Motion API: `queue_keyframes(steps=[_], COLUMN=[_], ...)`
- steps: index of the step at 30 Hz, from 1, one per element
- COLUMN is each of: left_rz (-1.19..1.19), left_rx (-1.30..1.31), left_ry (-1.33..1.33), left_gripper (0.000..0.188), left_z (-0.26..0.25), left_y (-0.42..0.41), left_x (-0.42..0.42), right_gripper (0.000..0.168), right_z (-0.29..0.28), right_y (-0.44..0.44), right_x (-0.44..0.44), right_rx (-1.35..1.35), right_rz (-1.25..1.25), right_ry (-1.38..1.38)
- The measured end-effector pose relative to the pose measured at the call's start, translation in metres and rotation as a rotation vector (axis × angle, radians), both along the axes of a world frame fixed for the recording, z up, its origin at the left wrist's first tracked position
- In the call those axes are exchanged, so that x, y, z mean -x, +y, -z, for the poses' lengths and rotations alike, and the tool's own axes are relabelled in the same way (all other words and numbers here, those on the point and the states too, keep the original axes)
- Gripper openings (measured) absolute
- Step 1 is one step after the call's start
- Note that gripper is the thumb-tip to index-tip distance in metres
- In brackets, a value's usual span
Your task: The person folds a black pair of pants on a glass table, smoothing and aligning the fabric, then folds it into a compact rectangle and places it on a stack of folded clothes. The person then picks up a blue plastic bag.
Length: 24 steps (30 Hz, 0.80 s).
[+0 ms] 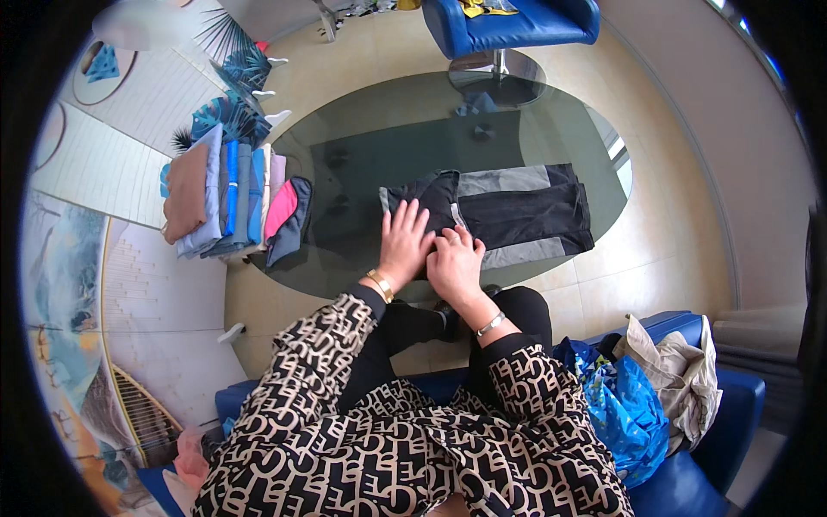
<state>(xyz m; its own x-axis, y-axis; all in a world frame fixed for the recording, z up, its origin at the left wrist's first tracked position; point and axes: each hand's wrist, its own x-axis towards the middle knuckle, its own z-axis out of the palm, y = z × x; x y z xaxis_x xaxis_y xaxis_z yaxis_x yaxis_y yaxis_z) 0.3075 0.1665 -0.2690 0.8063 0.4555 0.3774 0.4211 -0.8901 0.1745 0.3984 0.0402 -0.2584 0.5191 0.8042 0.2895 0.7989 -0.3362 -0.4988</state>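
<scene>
A black garment with grey panels (517,203) lies partly folded on the oval glass table (362,129). Its left part is doubled over, and a white tag shows near that folded edge. My left hand (404,242) rests palm down on the folded part with fingers spread. Close beside it, my right hand (455,258) touches the cloth just below the tag, its fingers bent. Whether cloth is pinched under those fingers is hidden. The two thumbs nearly meet.
Stacked folded clothes (226,194) stand at the table's left end, a pink and dark grey piece (284,220) nearest me. Crumpled blue and beige clothes (646,388) lie on the blue seat at my right. A blue chair (510,29) stands beyond the table; a decorated panel (71,284) is at left.
</scene>
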Motion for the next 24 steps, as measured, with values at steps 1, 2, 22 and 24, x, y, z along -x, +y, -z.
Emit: queue_keyframes(steps=[1,2,22,24], left_rz=[-0.012,-0.002,-0.526,-0.506], left_rx=[-0.020,0.025,1.073,1.147], left_ry=[0.098,0.089,-0.451,-0.613], left_gripper=[0.057,0.061,0.035,0.026], left_z=[0.001,0.001,0.013,0.013], left_y=[-0.014,-0.022,-0.015,-0.010], left_x=[0.005,0.011,0.045,0.048], right_gripper=[0.022,0.024,0.042,0.045], right_z=[0.000,0.001,-0.006,-0.008], right_y=[0.002,0.001,-0.061,-0.076], right_x=[-0.007,-0.011,0.030,0.049], right_rx=[-0.077,-0.092,-0.250,-0.243], right_rz=[-0.003,0.036,-0.027,-0.092], right_ry=[0.043,0.104,-0.105,-0.109])
